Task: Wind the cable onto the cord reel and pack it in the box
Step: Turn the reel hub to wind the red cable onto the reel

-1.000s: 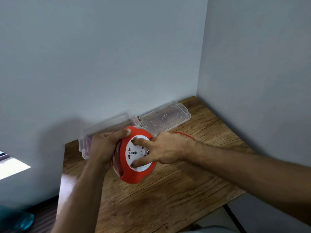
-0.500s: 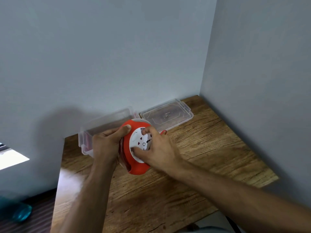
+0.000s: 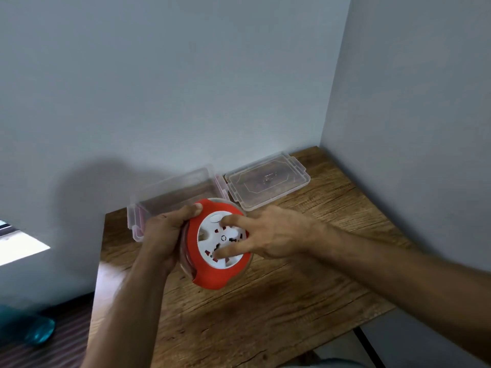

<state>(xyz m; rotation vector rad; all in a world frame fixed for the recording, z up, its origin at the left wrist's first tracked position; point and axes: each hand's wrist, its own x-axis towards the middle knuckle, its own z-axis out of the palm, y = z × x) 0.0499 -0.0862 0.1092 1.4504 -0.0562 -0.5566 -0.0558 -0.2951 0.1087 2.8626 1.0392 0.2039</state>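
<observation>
Both hands on cord reel (image 3: 212, 277), held above tabletop (image 3: 279, 301): left hand (image 3: 164, 235) clamped on red rim, right hand (image 3: 273, 235) fingers spread on white hub. Open box (image 3: 170, 192) just behind reel, nearer left hand. No loose cable visible.

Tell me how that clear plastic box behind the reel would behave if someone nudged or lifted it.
The clear box looks thin-walled and holds nothing visible, so it is probably light and would slide on the wooden table at a nudge. Its lid lies flat beside it, apparently hinged, so it would likely swing when lifted. The thin walls may flex under a squeeze.
</observation>
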